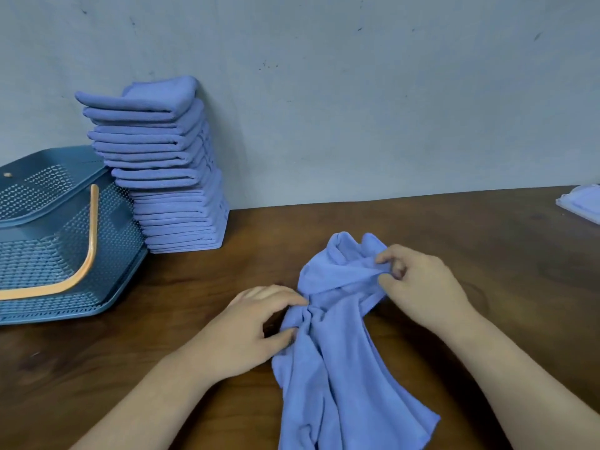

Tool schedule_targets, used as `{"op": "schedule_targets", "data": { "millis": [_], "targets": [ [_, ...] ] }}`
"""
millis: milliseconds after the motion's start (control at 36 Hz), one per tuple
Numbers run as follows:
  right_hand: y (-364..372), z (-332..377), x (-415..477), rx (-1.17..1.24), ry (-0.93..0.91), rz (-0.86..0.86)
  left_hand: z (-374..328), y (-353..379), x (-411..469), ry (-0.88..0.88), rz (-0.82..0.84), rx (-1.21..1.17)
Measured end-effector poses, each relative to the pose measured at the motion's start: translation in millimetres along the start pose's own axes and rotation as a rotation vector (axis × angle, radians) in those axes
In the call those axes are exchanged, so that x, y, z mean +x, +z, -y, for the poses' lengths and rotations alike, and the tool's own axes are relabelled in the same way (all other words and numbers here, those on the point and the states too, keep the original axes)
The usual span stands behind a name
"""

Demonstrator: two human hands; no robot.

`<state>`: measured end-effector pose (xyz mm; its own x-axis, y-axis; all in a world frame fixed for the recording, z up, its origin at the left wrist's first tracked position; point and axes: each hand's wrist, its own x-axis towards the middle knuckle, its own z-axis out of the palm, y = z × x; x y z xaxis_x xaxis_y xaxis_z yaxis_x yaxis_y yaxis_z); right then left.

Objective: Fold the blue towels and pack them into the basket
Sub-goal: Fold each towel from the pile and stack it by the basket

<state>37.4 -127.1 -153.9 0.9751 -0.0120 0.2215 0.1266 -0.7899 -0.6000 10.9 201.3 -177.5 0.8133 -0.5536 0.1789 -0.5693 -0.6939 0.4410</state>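
Starting at the left edge of the desk (136, 358), we see the blue plastic basket (45, 222), perforated all over. It sits tilted, with its orange handle (85, 264) swung across its open face. Just to its right stands a tall stack of folded blue towels (168, 177), touching the basket's side as far as we can tell. The stack sits at the desk's back edge and leans against the grey wall (357, 108), and its upper layers jut left over the basket.

Near the middle of the front edge, our left hand (256, 326) pinches a bunched fold of the unfolded blue towel (337, 368) between thumb and curled fingers. That towel lies crumpled on the desk between our hands. Its lower end trails toward the front edge and out of view, and its upper end is rucked up. Our right hand (422, 284) grips that upper end, with thumb and forefinger closed on a ridge of cloth and the other fingers curled behind. Both forearms reach in from the front edge.

At the desk's right edge, close to the back, a corner of another pale blue pile (581, 203) shows, cut off by the frame. We cannot tell how many pieces it holds.
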Motion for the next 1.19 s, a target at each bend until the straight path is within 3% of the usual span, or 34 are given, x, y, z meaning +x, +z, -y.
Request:
{"op": "schedule_targets", "data": {
  "millis": [83, 167, 333, 389, 500, 583, 722, 806, 972, 1056, 1139, 1194],
  "targets": [
    [-13.3, -13.5, 5.0, -0.283, 0.181, 0.117, -2.5, -3.0, -1.4, 0.006, -0.014, 0.031],
    [-14.1, -19.9, 6.3, -0.307, 0.153, 0.105, -6.5, -7.1, -0.7, 0.013, -0.055, 0.067],
    [-9.0, -11.5, 3.2, -0.101, 0.039, -0.038, -10.6, -2.0, 0.5, 0.047, -0.08, -0.051],
    [-9.5, -7.1, 4.3, 0.082, 0.002, -0.001, -13.4, -0.6, 2.0, 0.033, -0.151, -0.188],
    [-9.6, 1.0, 1.0, 0.377, -0.025, 0.156, -29.5, -8.1, 8.6, 0.058, -0.298, -0.193],
    [-6.8, -0.1, 2.4, 0.469, -0.046, 0.214, -54.4, -3.7, 13.2, 0.107, -0.171, -0.158],
    [1.5, -4.9, 2.3, 0.275, -0.198, 0.261, -74.9, 23.1, 22.2, 0.123, 0.022, 0.093],
    [7.3, -15.6, 10.1, 0.273, -0.199, 0.177, -71.2, 21.1, 19.1, 0.126, 0.026, 0.068],
    [-0.9, -39.4, 25.7, 0.564, 0.078, -0.175, -50.3, -0.1, -1.4, 0.096, -0.236, -0.26],
    [-6.1, -51.0, 30.2, 0.662, 0.195, -0.311, -26.7, -15.6, -17.7, 0.048, -0.286, -0.33],
    [-6.5, -54.9, 34.2, 0.878, 0.259, -0.282, -1.9, -24.7, -34.0, -0.038, -0.212, -0.245],
    [-3.3, -53.5, 34.0, 0.858, 0.231, -0.223, 5.1, -27.0, -38.1, -0.077, -0.191, -0.16]
  ]
}}
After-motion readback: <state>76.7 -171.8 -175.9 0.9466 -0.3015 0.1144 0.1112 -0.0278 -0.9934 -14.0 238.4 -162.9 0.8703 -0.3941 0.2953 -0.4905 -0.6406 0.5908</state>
